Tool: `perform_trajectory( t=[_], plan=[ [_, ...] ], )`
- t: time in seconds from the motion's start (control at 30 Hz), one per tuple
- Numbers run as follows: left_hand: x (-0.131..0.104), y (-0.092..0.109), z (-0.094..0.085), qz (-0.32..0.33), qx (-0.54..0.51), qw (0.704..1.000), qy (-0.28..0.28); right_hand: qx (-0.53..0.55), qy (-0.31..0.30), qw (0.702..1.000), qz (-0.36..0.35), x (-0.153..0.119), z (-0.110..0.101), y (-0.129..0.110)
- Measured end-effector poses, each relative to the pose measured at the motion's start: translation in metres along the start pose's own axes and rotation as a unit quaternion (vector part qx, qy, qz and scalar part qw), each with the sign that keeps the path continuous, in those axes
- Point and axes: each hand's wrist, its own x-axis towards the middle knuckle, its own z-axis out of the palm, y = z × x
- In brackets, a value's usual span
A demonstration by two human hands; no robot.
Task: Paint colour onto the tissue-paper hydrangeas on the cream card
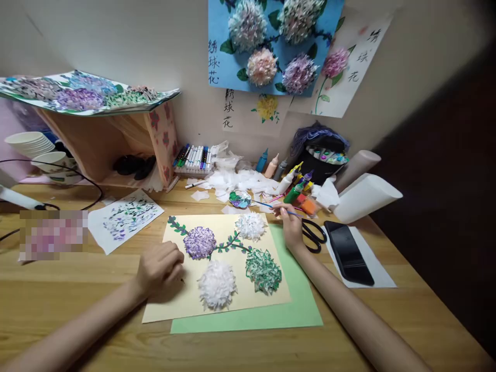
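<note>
My right hand (pixel 291 227) pinches a thin blue paintbrush (pixel 264 204), its tip pointing left to a small paint palette (pixel 240 199) smeared with green, blue and purple. Curled fingers of my left hand (pixel 160 268) rest on the left side of a cream sheet (pixel 170 305); whether they hold anything is hidden. Raised paper flowers stand on that sheet: a purple one (pixel 200 243), a green one (pixel 263 271) and two white ones, the lower white flower (pixel 217 284) and the upper white flower (pixel 250 226). Painted branches (pixel 232 244) with leaves run between them. Underneath lies a green sheet (pixel 248 321).
Black scissors (pixel 314 235) and a phone (pixel 349 252) lie right of my right hand. Behind are paint bottles (pixel 293 192), paper scraps (pixel 248 181), markers (pixel 194 157) and a paper roll (pixel 368 196). A speckled sheet (pixel 129 219) and an open box (pixel 163 144) are at left.
</note>
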Motion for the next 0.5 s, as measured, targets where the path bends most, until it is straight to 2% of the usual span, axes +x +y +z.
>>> perform_trajectory(
  t=[0.17,0.23,0.37,0.5],
  plan=[
    [0.006,0.005,0.002,0.107,-0.017,0.994,0.006,0.019,0.026,0.999,0.012,0.019,0.012,0.008],
    [0.013,0.008,0.005,0.125,-0.045,0.991,-0.014,0.025,0.023,0.999,0.022,0.019,0.012,0.01],
    [0.021,0.012,0.016,0.1,-0.134,0.985,-0.051,0.03,0.005,0.998,0.05,0.016,0.01,0.013],
    [0.018,0.008,0.023,0.064,-0.207,0.974,-0.071,0.034,-0.02,0.996,0.083,0.014,0.007,0.016]
  ],
)
